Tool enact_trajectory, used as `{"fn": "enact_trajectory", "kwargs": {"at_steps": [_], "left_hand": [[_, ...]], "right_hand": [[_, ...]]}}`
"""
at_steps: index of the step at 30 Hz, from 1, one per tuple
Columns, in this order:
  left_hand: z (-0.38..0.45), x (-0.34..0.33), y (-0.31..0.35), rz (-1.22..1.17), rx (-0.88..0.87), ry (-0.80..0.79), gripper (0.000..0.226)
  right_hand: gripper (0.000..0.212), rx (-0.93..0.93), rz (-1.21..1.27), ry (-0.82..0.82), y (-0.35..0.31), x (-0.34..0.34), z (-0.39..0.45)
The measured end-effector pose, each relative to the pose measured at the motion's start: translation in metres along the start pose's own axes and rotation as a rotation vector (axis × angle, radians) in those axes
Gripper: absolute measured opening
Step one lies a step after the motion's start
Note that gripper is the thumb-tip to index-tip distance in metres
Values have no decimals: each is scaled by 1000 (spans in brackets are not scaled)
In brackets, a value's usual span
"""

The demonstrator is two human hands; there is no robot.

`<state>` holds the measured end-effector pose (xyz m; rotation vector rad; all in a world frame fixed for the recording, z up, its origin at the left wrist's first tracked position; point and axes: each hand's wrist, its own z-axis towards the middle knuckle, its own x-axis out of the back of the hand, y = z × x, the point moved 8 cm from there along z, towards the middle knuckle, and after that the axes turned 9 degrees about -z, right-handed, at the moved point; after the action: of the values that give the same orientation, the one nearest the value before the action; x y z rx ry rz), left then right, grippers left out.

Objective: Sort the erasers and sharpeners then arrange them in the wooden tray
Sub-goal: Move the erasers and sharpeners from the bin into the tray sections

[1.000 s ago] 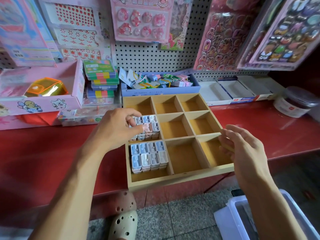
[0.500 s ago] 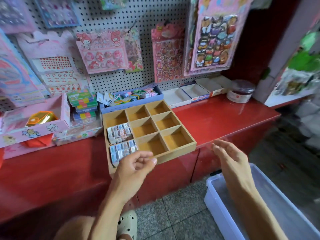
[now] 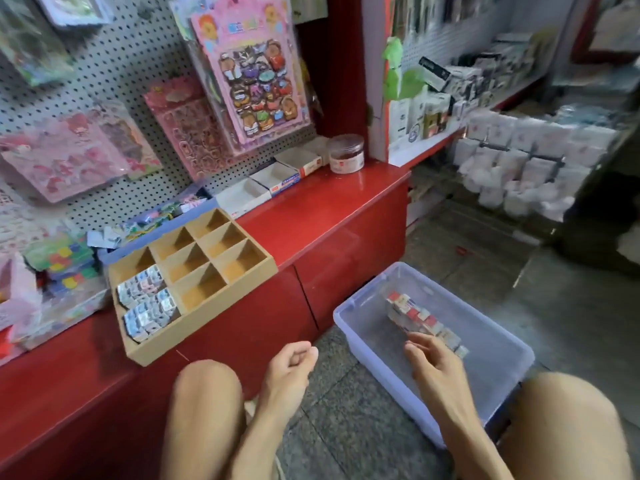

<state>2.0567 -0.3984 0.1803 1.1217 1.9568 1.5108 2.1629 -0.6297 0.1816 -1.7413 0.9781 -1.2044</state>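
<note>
Both hands have left the tray (image 3: 194,292) and dropped toward the floor bin (image 3: 491,386); the view has swung right. Right hand (image 3: 434,363) reaches into the bin, fingers (image 3: 417,341) loosely spread, just short of the eraser row (image 3: 424,318) lying ahead of them. Left hand (image 3: 289,367) hangs loosely curled, holding nothing. Fetching the next batch seems underway: next, pinch several erasers and carry them up-left to an unfilled compartment beside the two filled ones.

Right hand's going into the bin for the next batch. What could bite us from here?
1. The wooden tray overhangs the red counter edge; pressing its near corner may tip it.
2. The right hand reaches a long row of small packs in the plastic bin; one grip could spill some.
</note>
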Motion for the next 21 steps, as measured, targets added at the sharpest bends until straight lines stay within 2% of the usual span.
{"fn": "enact_trajectory", "kwargs": {"at_steps": [5, 13, 17, 21], "left_hand": [[15, -60, -20, 100, 43, -134, 7], [83, -156, -70, 315, 98, -399, 10], [127, -222, -93, 462, 70, -559, 5], [158, -283, -129, 651, 22, -761, 22]], "right_hand": [[17, -96, 26, 134, 50, 45, 10], [35, -346, -127, 317, 145, 84, 41], [32, -462, -198, 415, 195, 98, 65], [30, -511, -319, 452, 236, 98, 97]]}}
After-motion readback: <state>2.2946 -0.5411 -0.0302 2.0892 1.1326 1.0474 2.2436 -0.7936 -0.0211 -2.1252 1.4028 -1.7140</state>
